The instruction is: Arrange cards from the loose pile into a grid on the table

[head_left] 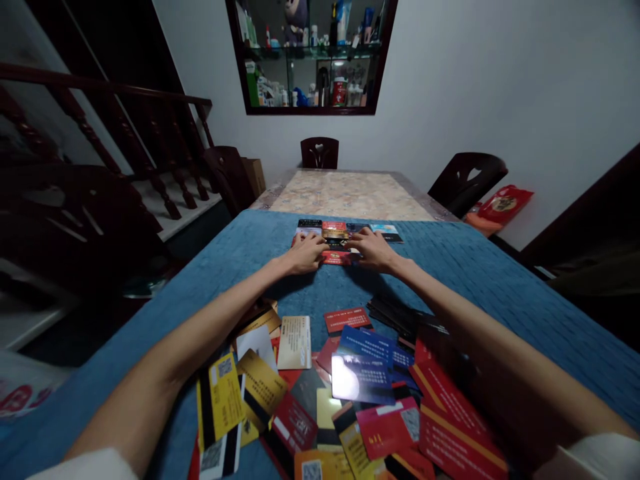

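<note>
Head view, left hand (pixel 306 253), right hand (pixel 373 251), fingers flat on glossy rectangular cards (pixel 336 233), ribbed blue cloth (pixel 480 267)

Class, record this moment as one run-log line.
left hand: on card row | right hand: on card row | loose card pile: near edge | blue cloth: beneath

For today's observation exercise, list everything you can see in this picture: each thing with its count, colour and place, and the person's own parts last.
blue cloth: one, blue, covering the near part of the table.
table: one, pale patterned top, bare at the far end.
row of cards: several, black, red, gold and light blue, laid out far across the cloth.
heap of cards: many, red, blue, gold, yellow and cream, loose on the near cloth.
chairs: three in view, dark wood, around the far end.
wall cabinet: one, dark frame, filled with bottles, above the table.
red bag: one, red, right of the table.
stair railing: one, dark wood, left.
left hand: on the row's cards.
right hand: on the row's cards.
</note>
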Demonstrator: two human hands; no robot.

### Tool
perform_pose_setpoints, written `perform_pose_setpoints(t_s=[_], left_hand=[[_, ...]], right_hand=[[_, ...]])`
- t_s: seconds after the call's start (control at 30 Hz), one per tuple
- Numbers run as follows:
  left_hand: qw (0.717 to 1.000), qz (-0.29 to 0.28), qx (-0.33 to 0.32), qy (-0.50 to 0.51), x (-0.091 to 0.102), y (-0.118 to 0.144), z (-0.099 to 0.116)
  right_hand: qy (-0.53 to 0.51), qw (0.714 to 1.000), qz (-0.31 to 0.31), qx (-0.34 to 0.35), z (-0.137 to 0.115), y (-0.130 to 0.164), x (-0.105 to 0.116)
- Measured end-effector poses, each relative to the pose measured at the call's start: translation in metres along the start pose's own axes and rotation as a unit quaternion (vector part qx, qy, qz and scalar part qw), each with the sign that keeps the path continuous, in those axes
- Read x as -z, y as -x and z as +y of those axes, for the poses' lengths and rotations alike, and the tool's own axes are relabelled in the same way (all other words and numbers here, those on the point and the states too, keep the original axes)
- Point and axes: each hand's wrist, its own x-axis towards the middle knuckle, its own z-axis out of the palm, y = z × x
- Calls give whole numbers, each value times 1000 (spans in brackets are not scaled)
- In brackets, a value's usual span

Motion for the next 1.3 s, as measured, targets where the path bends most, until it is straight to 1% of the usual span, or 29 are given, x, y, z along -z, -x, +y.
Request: perform_pose_setpoints(t_s=[0.13, 0.23, 0.37, 0.5, 0.63, 0.77, 0.87, 0.93, 1.1, 1.3], left_hand=[[1000, 9, -11, 1, 8, 22, 11], [1000, 4, -12, -5, 16, 42, 20], [1000, -14, -23, -14, 25, 69, 30], [999, -31, -18, -19, 37, 93, 42], [997, -63, -11, -48, 52, 109, 62], [989, -102, -24, -101, 63, 119, 90], [986, -105, -37, -125, 63, 124, 107], [984, -110, -37, -134, 60, 127, 115], [982, -115, -14, -146, 54, 129, 122], [981, -123, 22, -145, 51, 129, 126]], right_hand=[[-11, 1000, 19, 20, -12, 15, 6], [-21, 999, 26, 37, -24, 26, 11], [-44, 997, 33, 62, -44, 36, 18], [-63, 993, 36, 88, -66, 43, 25], [-71, 990, 33, 121, -87, 49, 30], [-86, 987, 12, 135, -107, 58, 34], [-89, 986, -17, 139, -119, 65, 35], [-86, 986, -34, 140, -125, 68, 33], [-88, 985, -57, 138, -129, 70, 26], [-92, 985, -55, 134, -129, 68, 21]])
